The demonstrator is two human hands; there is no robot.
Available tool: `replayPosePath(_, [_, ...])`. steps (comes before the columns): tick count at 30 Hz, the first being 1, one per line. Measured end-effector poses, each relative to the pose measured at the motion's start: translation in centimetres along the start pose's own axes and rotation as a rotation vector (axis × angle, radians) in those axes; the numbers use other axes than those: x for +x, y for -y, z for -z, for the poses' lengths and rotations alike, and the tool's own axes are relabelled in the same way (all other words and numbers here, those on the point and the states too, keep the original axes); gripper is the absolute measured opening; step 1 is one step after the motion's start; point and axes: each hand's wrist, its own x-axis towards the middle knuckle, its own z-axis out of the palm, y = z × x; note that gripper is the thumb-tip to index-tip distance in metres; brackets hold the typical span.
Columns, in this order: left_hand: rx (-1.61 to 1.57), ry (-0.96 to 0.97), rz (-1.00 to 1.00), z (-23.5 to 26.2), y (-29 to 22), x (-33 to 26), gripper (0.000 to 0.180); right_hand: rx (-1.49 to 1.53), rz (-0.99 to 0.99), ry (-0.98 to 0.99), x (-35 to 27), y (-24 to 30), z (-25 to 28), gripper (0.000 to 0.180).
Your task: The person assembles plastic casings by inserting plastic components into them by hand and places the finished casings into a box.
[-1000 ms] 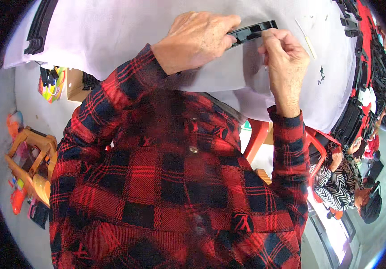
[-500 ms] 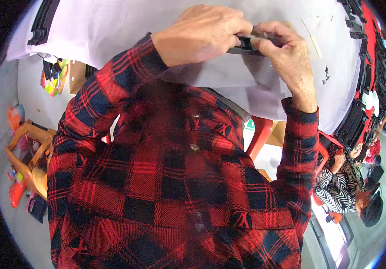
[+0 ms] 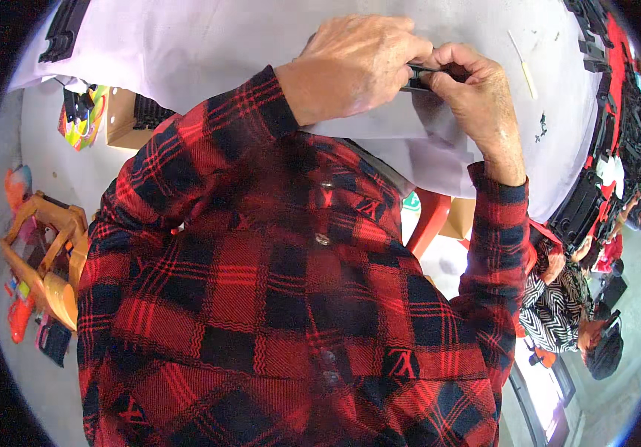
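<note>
Above the pale cloth-covered table, both hands meet on a black plastic piece (image 3: 418,77). My left hand (image 3: 361,68) is closed over the left part of it, thumb and fingers pressed together. From the other side, my right hand (image 3: 481,89) pinches it between thumb and bent fingers. Much of the piece is hidden behind the fingers. To the right of my right hand lies a thin tool with a pale yellow handle (image 3: 527,79). Nearer me, a few tiny black parts (image 3: 542,127) lie loose on the cloth (image 3: 223,45).
A long black plastic part (image 3: 65,30) lies at the table's far left. Several more black parts (image 3: 578,205) line the right edge beside red cloth. At right sits another person in a zigzag-patterned top (image 3: 557,316). A cardboard box (image 3: 121,123) and a wooden frame (image 3: 51,257) stand left.
My left hand has shifted right and slightly nearer me, closing in on my right hand. Less of the black piece shows between them. The view has turned slightly.
</note>
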Motion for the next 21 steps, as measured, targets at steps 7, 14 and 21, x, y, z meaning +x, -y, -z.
replayPosePath(7, [-0.039, -0.054, 0.001, -0.57, 0.21, 0.27, 0.016, 0.039, 0.031, -0.037, -0.11, -0.07, -0.21, 0.005])
replayPosePath(14, [-0.031, 0.047, 0.050, -0.03, -0.02, 0.61, 0.018, -0.031, -0.019, -0.023, 0.38, -0.19, -0.07, 0.007])
replayPosePath(21, [-0.066, -0.001, 0.021, -0.62, 0.17, 0.79, 0.014, -0.115, -0.035, 0.010, 0.77, -0.29, -0.12, 0.009])
